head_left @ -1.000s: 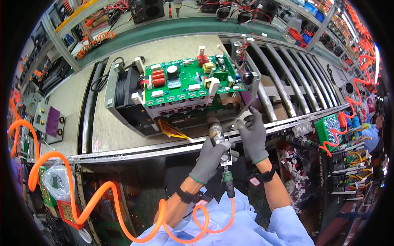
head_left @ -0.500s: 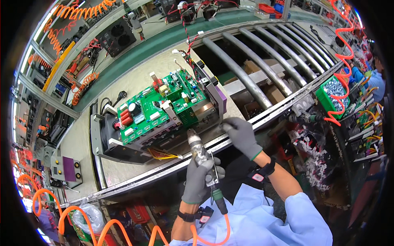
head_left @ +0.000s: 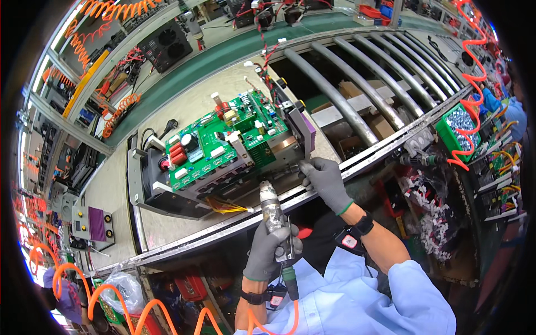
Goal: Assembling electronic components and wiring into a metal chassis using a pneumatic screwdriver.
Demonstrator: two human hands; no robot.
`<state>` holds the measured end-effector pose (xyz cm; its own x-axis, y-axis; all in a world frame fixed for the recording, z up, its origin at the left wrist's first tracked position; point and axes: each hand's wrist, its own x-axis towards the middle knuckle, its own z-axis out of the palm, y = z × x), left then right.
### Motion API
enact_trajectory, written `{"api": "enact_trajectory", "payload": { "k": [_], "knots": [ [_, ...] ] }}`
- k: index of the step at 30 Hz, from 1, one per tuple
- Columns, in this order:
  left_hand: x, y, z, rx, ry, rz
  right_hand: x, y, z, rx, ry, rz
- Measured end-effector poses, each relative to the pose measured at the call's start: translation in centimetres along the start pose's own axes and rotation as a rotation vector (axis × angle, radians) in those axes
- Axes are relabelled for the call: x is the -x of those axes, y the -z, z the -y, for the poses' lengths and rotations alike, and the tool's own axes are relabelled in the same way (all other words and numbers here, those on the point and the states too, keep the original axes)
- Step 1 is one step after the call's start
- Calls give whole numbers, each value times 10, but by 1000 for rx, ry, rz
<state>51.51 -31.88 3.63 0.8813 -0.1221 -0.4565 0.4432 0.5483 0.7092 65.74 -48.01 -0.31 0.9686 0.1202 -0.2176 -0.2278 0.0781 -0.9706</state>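
In my gloved left hand (head_left: 264,250) is a worn metal air screwdriver (head_left: 272,211), its nose pointing up at the near side of an open electronic unit (head_left: 163,198). The tool's tip is just short of the unit's lower edge. A green circuit board (head_left: 215,146) with red and white parts covers the unit's top. My gloved right hand (head_left: 326,181) is at the unit's near right corner, thumb and forefinger pinched together. What they hold, if anything, is too small to make out. A purple end panel (head_left: 305,134) rises just beyond that hand. Yellow wires (head_left: 226,206) hang out at the near side.
Metal rollers (head_left: 357,103) continue the line to the right. A green bin of small metal parts (head_left: 459,131) stands at far right. An orange coiled hose (head_left: 151,304) runs along the lower left. A small purple-and-grey box (head_left: 92,224) sits on the left.
My right hand has moved slightly left and in against the unit's near right corner. The screwdriver stays in my left hand, tipped a little more upright. The whole view has shifted slightly.
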Motion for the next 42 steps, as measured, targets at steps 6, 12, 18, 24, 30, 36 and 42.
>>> {"api": "enact_trajectory", "payload": {
  "k": [6, 12, 18, 24, 30, 36, 42],
  "knots": [
    [-25, -10, 12, 129, -86, 28, -9, 10, -6, 518, 286, -224],
    [-73, -37, 20, 226, -212, -36, -25, 19, -18, 482, 499, -251],
    [-105, -59, 18, 296, -326, -139, -41, 25, -29, 611, 683, -187],
    [-113, -48, 6, 244, -252, -98, -50, 22, -38, 404, 403, -6],
    [-107, -39, -10, 150, -186, -111, -43, 18, -30, 484, 535, -38],
    [-94, -19, -38, 72, -75, -98, -39, 9, -20, 469, 558, -83],
    [-102, -8, -43, 139, 10, -18, -37, 7, -18, 508, 515, -126]
  ]
}}
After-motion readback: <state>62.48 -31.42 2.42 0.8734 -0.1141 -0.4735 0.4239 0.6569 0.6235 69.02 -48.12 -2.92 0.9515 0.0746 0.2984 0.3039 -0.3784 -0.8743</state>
